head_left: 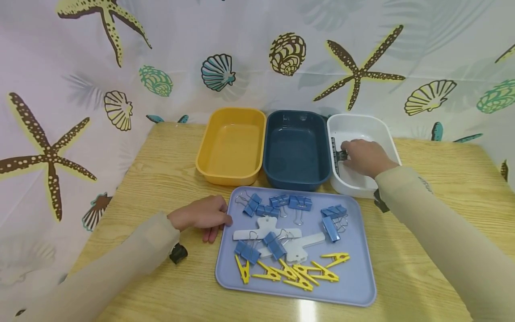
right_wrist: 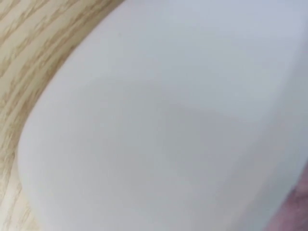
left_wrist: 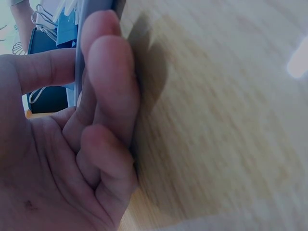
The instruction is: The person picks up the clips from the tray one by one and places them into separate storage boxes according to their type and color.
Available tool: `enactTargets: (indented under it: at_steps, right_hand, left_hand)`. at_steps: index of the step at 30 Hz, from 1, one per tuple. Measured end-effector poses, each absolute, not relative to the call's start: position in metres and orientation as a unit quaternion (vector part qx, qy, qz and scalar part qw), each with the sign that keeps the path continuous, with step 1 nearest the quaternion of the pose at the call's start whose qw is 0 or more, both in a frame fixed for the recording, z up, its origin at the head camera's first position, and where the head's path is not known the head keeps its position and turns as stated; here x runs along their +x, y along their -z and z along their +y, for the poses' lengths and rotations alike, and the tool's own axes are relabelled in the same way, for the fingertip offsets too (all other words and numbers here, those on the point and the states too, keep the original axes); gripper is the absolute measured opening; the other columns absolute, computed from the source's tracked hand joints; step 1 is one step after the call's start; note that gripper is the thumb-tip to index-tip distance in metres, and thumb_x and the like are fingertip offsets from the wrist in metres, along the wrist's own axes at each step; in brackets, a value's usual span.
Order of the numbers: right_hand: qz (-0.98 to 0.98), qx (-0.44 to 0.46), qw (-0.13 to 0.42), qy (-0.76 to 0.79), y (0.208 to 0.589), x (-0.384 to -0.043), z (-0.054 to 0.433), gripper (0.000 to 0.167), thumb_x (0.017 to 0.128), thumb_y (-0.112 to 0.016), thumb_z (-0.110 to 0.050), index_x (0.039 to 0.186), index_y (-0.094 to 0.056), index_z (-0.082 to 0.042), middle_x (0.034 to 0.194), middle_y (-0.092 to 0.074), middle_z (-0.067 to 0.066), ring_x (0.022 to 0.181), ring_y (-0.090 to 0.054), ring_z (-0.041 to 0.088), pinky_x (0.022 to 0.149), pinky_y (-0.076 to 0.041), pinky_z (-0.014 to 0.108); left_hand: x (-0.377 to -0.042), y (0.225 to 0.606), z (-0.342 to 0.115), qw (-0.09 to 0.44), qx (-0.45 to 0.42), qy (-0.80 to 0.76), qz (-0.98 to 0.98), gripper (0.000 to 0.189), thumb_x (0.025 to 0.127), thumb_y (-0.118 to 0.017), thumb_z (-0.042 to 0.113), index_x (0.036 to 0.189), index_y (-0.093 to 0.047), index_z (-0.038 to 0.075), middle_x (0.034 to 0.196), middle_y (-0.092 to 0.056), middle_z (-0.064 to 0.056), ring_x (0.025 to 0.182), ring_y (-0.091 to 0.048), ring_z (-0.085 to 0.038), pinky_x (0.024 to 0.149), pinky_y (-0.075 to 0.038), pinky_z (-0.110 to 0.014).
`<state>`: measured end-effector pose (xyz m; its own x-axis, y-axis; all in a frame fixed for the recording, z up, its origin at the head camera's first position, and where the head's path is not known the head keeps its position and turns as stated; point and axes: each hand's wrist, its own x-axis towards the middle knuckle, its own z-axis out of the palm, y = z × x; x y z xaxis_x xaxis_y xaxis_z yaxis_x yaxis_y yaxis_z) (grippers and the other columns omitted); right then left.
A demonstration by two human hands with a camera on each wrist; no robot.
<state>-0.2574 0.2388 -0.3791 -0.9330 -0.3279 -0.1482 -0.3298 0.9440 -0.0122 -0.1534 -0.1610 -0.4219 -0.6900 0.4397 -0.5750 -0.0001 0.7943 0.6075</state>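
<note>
My right hand (head_left: 364, 156) reaches into the white bin (head_left: 362, 190), its fingers and thumb pinching a small black object (head_left: 342, 155), whose kind is partly hidden. Beside it, a dark strip with light marks (head_left: 335, 150) lies along the bin's left wall. My left hand (head_left: 203, 217) rests at the left edge of the lilac tray (head_left: 293, 293); one digit touches the rim, while other fingers lie loosely bent on the table. On the tray are several blue binder clips (head_left: 300, 203), white flat clips (head_left: 267, 229) and several yellow clothespins (head_left: 295, 273).
Left of the white bin stand a dark blue bin (head_left: 297, 154) and a yellow bin (head_left: 233, 152), side by side behind the tray. Everything is on a wooden table (head_left: 169, 179). A patterned cloth (head_left: 257, 53) hangs at the back and left.
</note>
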Motion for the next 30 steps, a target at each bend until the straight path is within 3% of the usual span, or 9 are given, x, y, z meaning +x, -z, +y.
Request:
enactTargets:
  at_steps: [8, 30]
  right_hand:
    - [0.985, -0.161, 0.063, -0.004, 0.375, -0.255, 0.246, 0.04, 0.085, -0.064, -0.013, 0.121, -0.058, 0.004, 0.113, -0.066, 0.026, 0.101, -0.063, 0.039, 0.086, -0.048, 0.055]
    - [0.986, -0.157, 0.045, 0.009, 0.368, -0.239, 0.256, 0.037, 0.086, -0.066, -0.014, 0.118, -0.06, 0.005, 0.105, -0.068, 0.023, 0.097, -0.064, 0.038, 0.086, -0.048, 0.055]
  left_hand:
    - [-0.155, 0.421, -0.16, 0.378, 0.132, -0.307, 0.864, 0.029, 0.09, -0.055, 0.018, 0.066, -0.06, 0.002, 0.047, -0.062, -0.011, 0.034, -0.057, -0.018, 0.043, -0.05, -0.03]
    - [-0.155, 0.423, -0.161, 0.383, 0.128, -0.307, 0.862, 0.033, 0.095, -0.053, 0.021, 0.068, -0.061, 0.003, 0.049, -0.063, -0.011, 0.035, -0.058, -0.018, 0.044, -0.05, -0.03]
